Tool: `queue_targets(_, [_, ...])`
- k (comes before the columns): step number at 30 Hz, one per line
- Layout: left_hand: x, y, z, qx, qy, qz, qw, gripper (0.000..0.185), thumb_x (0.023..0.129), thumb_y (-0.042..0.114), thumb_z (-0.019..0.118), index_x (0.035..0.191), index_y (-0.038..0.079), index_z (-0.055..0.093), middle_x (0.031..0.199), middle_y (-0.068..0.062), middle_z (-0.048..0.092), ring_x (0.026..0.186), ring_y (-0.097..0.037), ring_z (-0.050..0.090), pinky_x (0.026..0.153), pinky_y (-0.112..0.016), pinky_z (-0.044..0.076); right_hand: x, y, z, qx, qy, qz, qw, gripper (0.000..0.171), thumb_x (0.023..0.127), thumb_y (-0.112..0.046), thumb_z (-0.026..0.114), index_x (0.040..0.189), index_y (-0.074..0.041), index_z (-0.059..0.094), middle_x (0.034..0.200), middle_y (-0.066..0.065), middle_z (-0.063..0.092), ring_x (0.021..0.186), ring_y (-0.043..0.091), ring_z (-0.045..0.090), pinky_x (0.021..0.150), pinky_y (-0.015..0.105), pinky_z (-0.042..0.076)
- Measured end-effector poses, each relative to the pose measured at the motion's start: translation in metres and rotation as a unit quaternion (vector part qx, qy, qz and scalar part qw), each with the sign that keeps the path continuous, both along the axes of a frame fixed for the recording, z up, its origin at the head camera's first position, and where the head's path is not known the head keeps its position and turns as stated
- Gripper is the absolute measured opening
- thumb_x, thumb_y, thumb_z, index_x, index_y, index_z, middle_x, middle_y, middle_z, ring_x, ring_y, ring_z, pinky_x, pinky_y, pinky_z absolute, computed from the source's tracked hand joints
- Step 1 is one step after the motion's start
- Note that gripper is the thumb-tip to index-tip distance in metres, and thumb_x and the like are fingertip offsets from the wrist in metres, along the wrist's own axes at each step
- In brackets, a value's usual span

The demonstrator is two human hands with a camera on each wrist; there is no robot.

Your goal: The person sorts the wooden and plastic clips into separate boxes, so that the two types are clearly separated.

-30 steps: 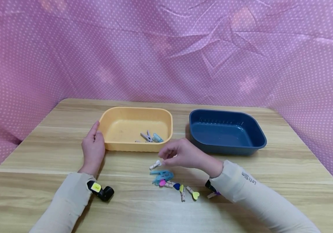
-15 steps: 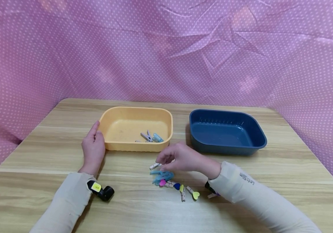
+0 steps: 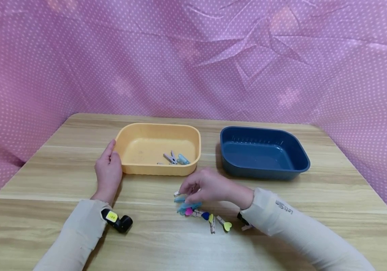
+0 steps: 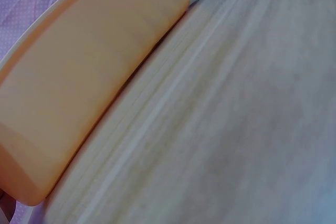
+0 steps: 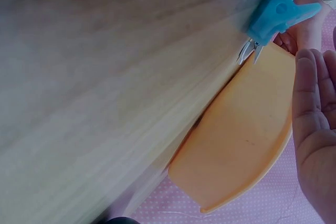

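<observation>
Blue clip (image 5: 272, 18): we located it on the counter (image 3: 146, 241), just below our right hand (image 3: 210, 187), the nearer, its fingers relaxed, apparently empty; our left hand (image 3: 108, 171) rested extended fingers against the yellow bin (image 3: 159, 170).

Yellow tub (image 3: 159, 170): plastic, matt outer wall. Blue tub (image 3: 267, 174): glossy plastic. Turquoise clip (image 5: 270, 22): smooth plastic. Wood-grain tabletop (image 3: 159, 244). Satiny cloth backdrop (image 3: 179, 75).
</observation>
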State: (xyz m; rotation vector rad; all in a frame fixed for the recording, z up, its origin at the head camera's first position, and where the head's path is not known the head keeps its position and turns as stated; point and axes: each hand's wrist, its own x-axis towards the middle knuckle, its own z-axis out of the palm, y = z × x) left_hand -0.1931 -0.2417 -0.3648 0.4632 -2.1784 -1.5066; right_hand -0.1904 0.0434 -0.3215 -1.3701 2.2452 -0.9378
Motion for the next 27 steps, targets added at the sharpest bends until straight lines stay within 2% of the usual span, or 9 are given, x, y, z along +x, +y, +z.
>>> queue_targets(12, [0.0006,-0.0001,-0.0014,0.001,0.009,-0.001,1.0000,0.043,0.098,0.019,0.032,0.140,0.017,0.040,0.144,0.004,0.037,0.132,-0.009,0.032,0.109,-0.029,0.029,0.0038,-0.0045,-0.0022,0.034,-0.005,0.004,0.999,0.021,0.078,-0.008,0.072,0.098,-0.003,0.070,0.091,0.007,0.071,0.078,0.001,0.063,0.071,0.013,0.050])
queue_targets(27, [-0.0001,-0.0011,-0.0008,0.005,0.000,-0.003,1.0000,0.044,0.098,0.020,0.030,0.141,0.017,0.039,0.145,0.006,0.035,0.132,-0.008,0.031,0.109,-0.029,0.029,0.0064,-0.0077,-0.0041,0.058,-0.014,0.003,0.998,0.019,0.078,-0.009,0.073,0.096,-0.007,0.070,0.093,0.003,0.070,0.081,0.002,0.063,0.074,0.015,0.051])
